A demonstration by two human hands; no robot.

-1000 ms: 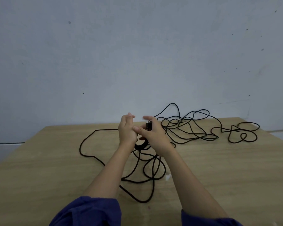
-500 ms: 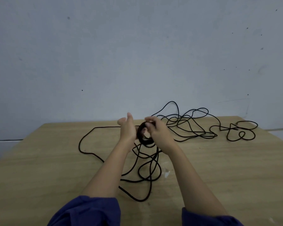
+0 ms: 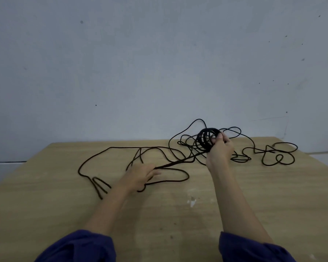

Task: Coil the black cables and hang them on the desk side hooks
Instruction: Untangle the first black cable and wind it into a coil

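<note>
Right hand (image 3: 219,148) raised, gripping; left hand (image 3: 139,176) lowered.

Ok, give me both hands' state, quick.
Left hand: fingers spread flat on the loose cable on the desk, no closed grip visible.
Right hand: closed on the small coil, raised.

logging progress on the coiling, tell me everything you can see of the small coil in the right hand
The coil is thin black cable wound into several round loops, loosely spread. It is held upright above the far side of the table, pinched at its right edge by the right hand. One strand runs taut from it down to the left hand.
</note>
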